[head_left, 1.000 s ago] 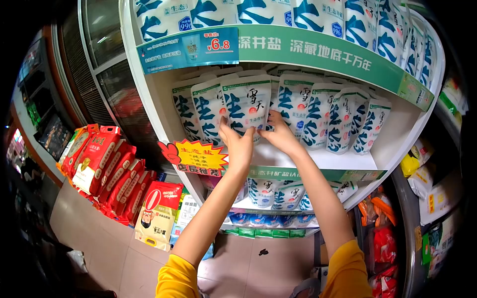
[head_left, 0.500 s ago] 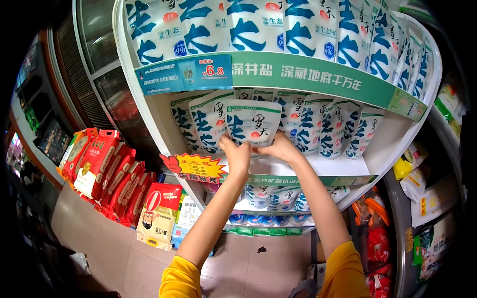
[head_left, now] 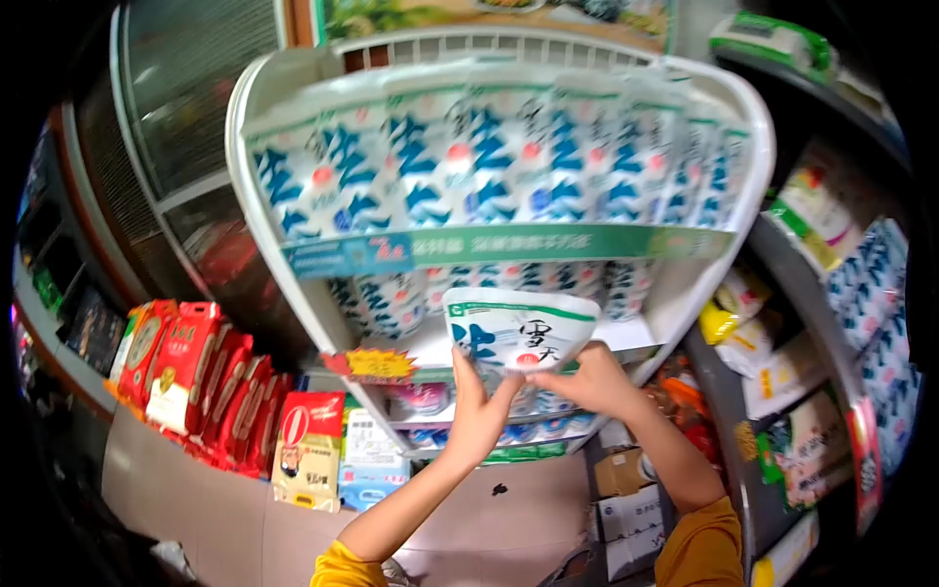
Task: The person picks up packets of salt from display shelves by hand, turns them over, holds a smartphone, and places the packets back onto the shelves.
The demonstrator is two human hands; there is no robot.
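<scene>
A white bag of salt [head_left: 523,328] with a green top edge and blue and black lettering is held in front of the display rack [head_left: 240,127]. My left hand [head_left: 479,406] grips its lower left side, thumb in front. At its lower right, my right hand [head_left: 592,382] is closed on the same bag. The fingers behind the bag are hidden. Behind it, similar salt bags [head_left: 391,298] stand on the middle shelf, and more salt bags [head_left: 425,147] fill the top shelf, blurred by motion.
Red rice-like sacks [head_left: 186,367] and a cream-and-red sack [head_left: 306,450] stand on the floor at left. A yellow starburst sign [head_left: 380,363] juts from the rack. Dark shelving [head_left: 729,411] with packets lines the right, above cardboard boxes [head_left: 626,474].
The bag of salt has come out of the middle shelf toward me, held in both hands. My view has shifted, so the whole top shelf and more of the right shelving now show.
</scene>
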